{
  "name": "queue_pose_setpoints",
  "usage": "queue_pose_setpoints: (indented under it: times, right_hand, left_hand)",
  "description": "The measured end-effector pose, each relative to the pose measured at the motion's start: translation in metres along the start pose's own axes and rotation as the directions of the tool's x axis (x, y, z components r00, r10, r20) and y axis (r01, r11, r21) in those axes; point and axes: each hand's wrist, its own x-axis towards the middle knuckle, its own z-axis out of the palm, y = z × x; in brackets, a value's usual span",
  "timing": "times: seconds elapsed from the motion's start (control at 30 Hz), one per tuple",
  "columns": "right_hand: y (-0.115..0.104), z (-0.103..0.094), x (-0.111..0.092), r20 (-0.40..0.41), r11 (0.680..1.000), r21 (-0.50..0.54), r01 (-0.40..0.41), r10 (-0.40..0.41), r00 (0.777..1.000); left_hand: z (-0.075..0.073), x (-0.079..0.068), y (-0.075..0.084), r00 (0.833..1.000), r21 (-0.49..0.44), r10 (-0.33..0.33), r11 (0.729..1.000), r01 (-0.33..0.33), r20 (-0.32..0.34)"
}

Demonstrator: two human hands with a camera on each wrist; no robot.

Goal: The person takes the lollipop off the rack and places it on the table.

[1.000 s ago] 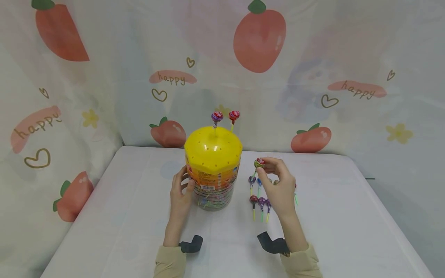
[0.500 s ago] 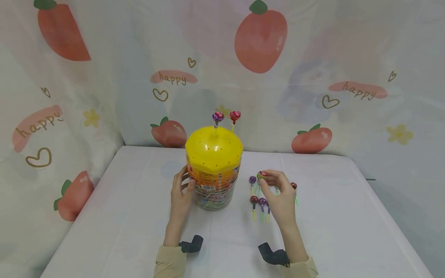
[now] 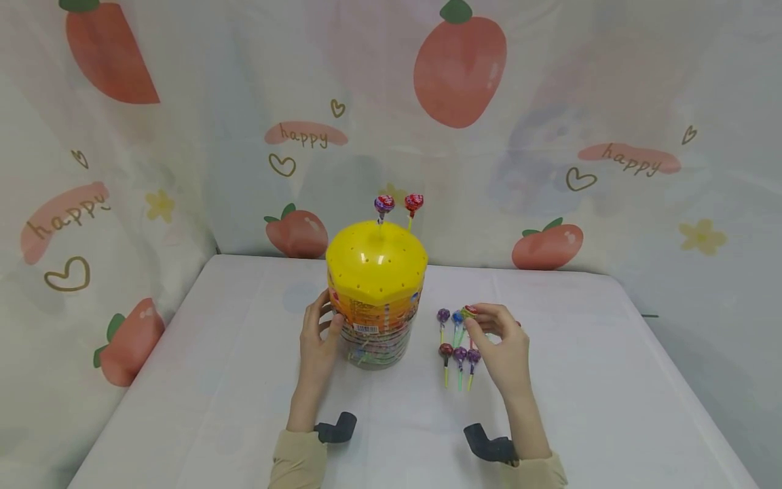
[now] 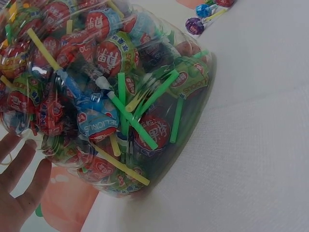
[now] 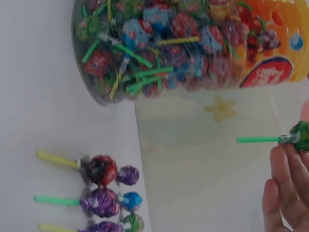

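A clear plastic jar [image 3: 375,350] packed with wrapped lollipops stands upright on the table, under a yellow domed lid [image 3: 373,255] with small holes. Two lollipops stand up from the lid, one purple and red [image 3: 384,203], one red [image 3: 413,204]. My left hand [image 3: 319,343] rests its fingertips against the jar's left side, fingers fairly straight in the left wrist view. To the right of the jar, my right hand [image 3: 506,350] pinches a green-wrapped lollipop [image 5: 301,136] with a green stick. Its head shows at the fingertips, over the laid-out lollipops in the head view.
Several lollipops lie in rows on the white tabletop right of the jar, among them a dark red one [image 3: 446,351], a purple one [image 3: 460,354] and a blue one [image 3: 457,317]. My right hand hides part of the back row. A printed curtain [image 3: 379,68] hangs behind the table.
My right hand has come down and slightly right with the green lollipop, from above the back row to close over it. The left hand and the jar stay put.
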Motion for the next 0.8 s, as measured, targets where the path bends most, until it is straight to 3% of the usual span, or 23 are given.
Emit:
queue_pose_setpoints:
  times: [0.27, 0.47, 0.8]
  right_hand:
    - [0.016, -0.017, 0.004, 0.03, 0.984, -0.103, -0.147, 0.15, 0.988]
    - [0.027, -0.029, 0.005, 0.075, 0.958, -0.148, -0.246, 0.258, 0.963]
    - [0.047, -0.044, 0.009, 0.121, 0.906, -0.248, -0.344, 0.381, 0.917]
  left_hand:
    - [0.0, 0.0, -0.001, 1.0, 0.011, 0.002, 1.0, -0.002, -0.004]
    - [0.0, 0.0, -0.002, 1.0, 0.012, 0.007, 1.0, -0.006, -0.009]
    - [0.001, 0.0, -0.002, 1.0, 0.007, 0.016, 1.0, -0.015, -0.008]
